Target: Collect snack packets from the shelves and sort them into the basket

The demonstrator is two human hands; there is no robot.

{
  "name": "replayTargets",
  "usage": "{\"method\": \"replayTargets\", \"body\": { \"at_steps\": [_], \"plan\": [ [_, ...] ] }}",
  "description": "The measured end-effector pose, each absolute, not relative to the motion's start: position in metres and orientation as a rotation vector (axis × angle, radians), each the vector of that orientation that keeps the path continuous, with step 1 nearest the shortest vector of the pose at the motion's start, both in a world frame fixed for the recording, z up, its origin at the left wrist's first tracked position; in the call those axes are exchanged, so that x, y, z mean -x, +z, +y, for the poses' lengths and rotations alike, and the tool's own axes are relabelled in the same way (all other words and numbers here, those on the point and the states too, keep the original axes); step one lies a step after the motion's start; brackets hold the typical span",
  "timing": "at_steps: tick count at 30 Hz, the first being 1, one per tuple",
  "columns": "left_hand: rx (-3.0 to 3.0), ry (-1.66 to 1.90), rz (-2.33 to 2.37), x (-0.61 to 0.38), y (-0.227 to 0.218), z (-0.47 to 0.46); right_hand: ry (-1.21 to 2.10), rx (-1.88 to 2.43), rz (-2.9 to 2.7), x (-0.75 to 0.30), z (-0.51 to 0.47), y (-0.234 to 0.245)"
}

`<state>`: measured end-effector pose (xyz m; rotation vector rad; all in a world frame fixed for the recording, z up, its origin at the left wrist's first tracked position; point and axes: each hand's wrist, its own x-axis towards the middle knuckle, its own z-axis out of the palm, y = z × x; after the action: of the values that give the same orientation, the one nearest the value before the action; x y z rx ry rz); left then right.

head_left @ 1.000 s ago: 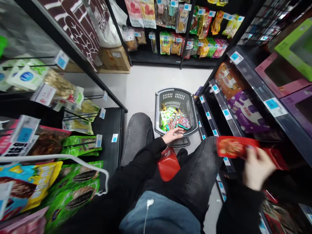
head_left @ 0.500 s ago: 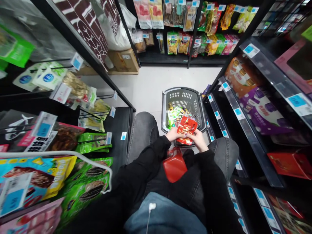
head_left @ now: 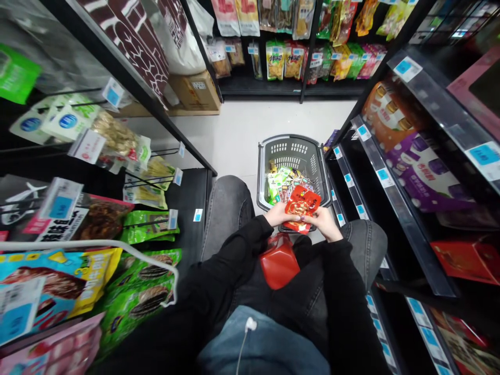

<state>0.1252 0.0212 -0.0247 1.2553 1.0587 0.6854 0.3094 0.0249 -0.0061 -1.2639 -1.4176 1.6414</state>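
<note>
Between my two hands is a red snack packet, held over the near rim of a grey shopping basket. My left hand grips its left side, thumb on the front. On the right side my right hand pinches it, its thumb close to the left one. Inside the basket lie several small packets, among them green and white ones. A shiny red box-like object rests between my thighs, below the hands. The fingers behind the packet are hidden.
Hanging snack bags and a white wire rail crowd the left side. On the right, a tiered shelf carries purple cartons. A cardboard box stands on the floor before the back shelf.
The packet and my right hand have shifted slightly to the right. Both hands still hold the packet, and the view has tilted a little.
</note>
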Motion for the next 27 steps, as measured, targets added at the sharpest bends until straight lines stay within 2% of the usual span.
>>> {"method": "replayTargets", "body": {
  "at_steps": [8, 19, 27],
  "plan": [
    [-1.160, 0.694, 1.069, -0.124, -0.028, 0.019, 1.854, 1.151, -1.266, -0.308, 0.021, -0.009],
    [-0.898, 0.811, 1.036, -0.128, -0.019, 0.017, 1.815, 1.173, -1.075, -0.294, 0.018, -0.012],
    [-0.815, 0.802, 0.948, -0.129, -0.026, 0.019, 1.947, 1.138, -1.131, -0.300, 0.019, -0.014]
  ]
}}
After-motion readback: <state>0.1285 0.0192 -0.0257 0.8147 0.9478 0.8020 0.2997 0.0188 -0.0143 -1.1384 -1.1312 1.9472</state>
